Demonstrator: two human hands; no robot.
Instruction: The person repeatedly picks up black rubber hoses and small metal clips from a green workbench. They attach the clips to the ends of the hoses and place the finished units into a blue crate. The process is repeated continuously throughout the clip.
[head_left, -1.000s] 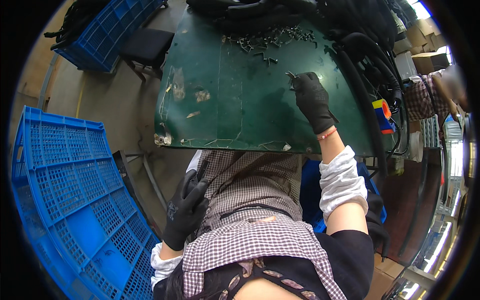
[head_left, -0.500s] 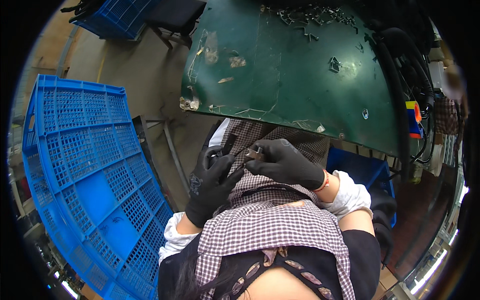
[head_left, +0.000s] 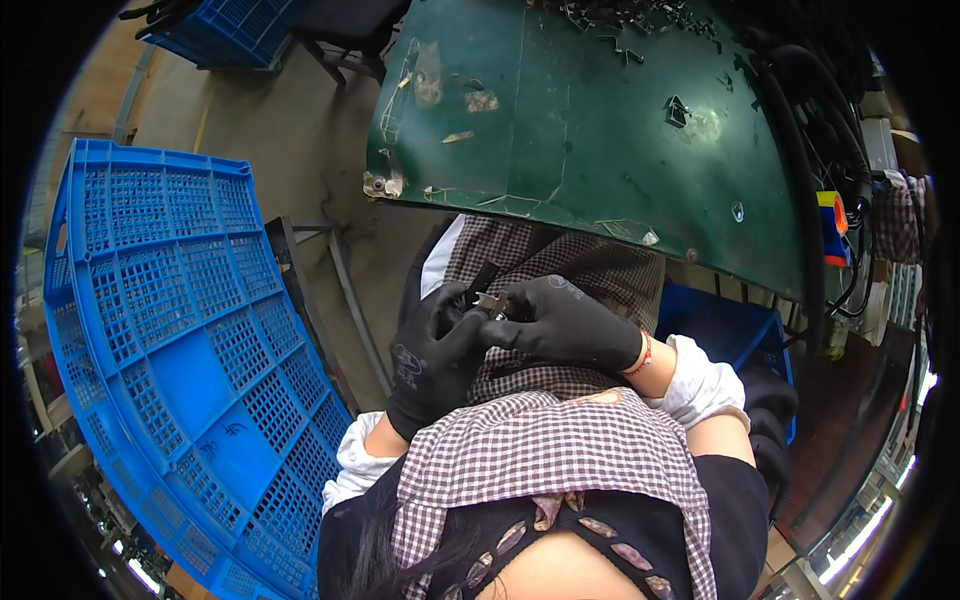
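Head view, frame centre: left hand (head_left: 430, 358) closed around mostly hidden black piece (head_left: 484, 277), right hand (head_left: 568, 325) tight on half-covered metal clip (head_left: 488, 301).

Black-gloved hands (head_left: 572, 325), seemingly silvery clip (head_left: 488, 301), brown-and-white checked apron (head_left: 555, 455), green tabletop (head_left: 590, 160)

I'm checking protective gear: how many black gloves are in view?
2: one on the left hand, one on the right hand, both below the table's near edge. Others may be hidden.

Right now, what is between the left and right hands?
In the head view, a small metal clip sits between the left hand and right hand, beside a black strip.
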